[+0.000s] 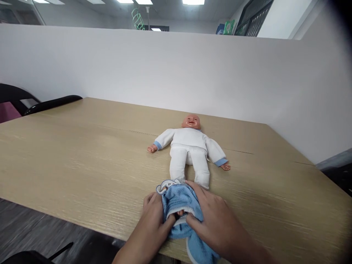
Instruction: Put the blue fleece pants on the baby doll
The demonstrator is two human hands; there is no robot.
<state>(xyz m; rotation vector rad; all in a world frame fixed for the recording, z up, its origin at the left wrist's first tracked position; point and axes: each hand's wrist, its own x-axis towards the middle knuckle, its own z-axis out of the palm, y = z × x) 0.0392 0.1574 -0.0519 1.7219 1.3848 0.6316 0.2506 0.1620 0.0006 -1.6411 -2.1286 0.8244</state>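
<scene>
My left hand (pixel 152 216) and my right hand (pixel 216 216) are both grasping the blue terry garment (pixel 178 198), one on each flank of it. My thumbs lie at a white-edged gap in the cloth, tips turned in towards each other, while most of my fingers are out of sight behind the fabric, so I cannot tell how tightly they are clenched. Inside that gap a small reddish bit (pixel 180 212) shows, perhaps the toes of the doll (pixel 191 137).

The garment is bunched at six o'clock, close to the near edge of the table (pixel 82 165), with a loose tail trailing towards five. The doll lies on its back just beyond, its head at twelve and its feet towards me. One leg runs down to the bunched cloth; the end of the other is partly behind my right hand. Its arms spread out to about eight and four o'clock from its chest, ending in blue cuffs (pixel 220 162).

I judge the garment light, floppy and stretchy, with a nap that should grip rather than slip; the trimmed edge looks like the firmest place to pinch. The doll seems light too, with a soft, stuffed body that should give under a squeeze, and harder, smoother head and hands. I would steady it by the lower leg or the hips rather than by the small hands.
</scene>
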